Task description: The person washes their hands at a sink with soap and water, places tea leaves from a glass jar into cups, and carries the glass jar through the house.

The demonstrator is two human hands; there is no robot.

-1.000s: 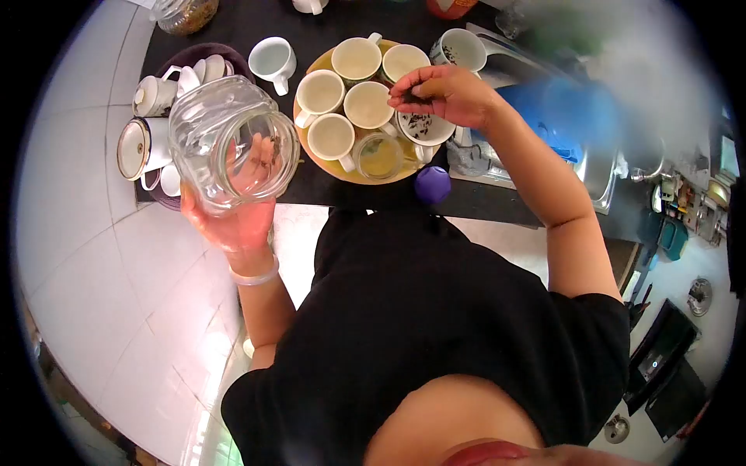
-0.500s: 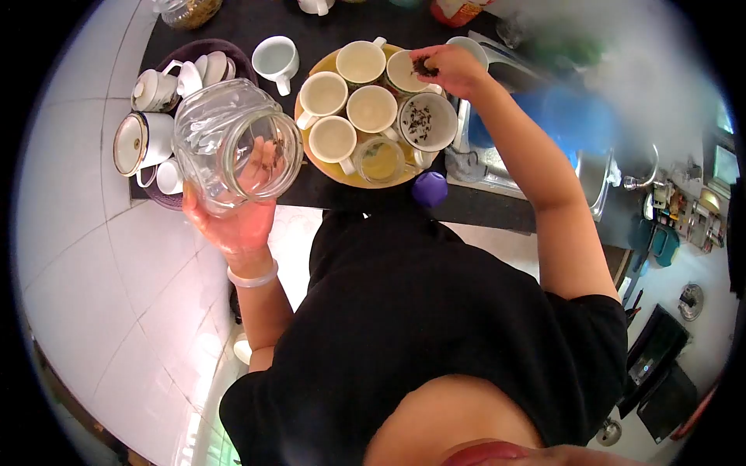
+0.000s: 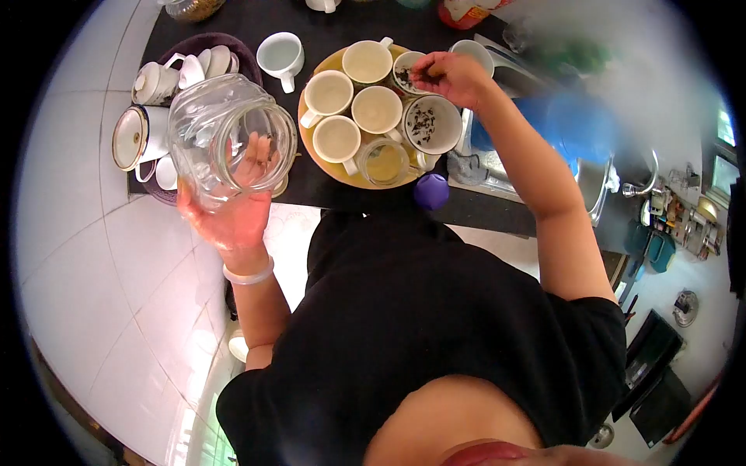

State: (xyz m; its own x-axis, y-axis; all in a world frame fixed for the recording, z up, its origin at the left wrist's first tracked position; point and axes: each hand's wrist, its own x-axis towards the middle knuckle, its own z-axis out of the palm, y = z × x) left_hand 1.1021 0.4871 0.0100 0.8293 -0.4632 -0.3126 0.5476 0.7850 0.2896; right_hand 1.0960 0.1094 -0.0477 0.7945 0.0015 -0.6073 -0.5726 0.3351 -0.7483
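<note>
My left hand (image 3: pixel 237 221) is wrapped round a large glass jar (image 3: pixel 198 140), tilted with its mouth to the right; a few dark bits show inside. My right hand (image 3: pixel 451 78) pinches dark dried leaves (image 3: pixel 427 71) above a white cup (image 3: pixel 403 71) at the upper right of a yellow tray (image 3: pixel 308 144), and dark leaves lie in that cup. Below it, a larger white cup (image 3: pixel 432 124) also has dark leaves scattered inside. Several other white cups (image 3: pixel 377 110) and a small glass cup (image 3: pixel 385 161) stand on the tray.
A purple basin (image 3: pixel 242 50) with a teapot, lids and mugs is at the left. A single white cup (image 3: pixel 280 56) stands between basin and tray. A purple object (image 3: pixel 431 192) lies at the counter's front edge; a sink (image 3: pixel 597 182) with something blue is at the right.
My right hand has moved up from the larger cup to the upper right cup, where dark leaves now show. My left hand keeps the jar almost in the same place.
</note>
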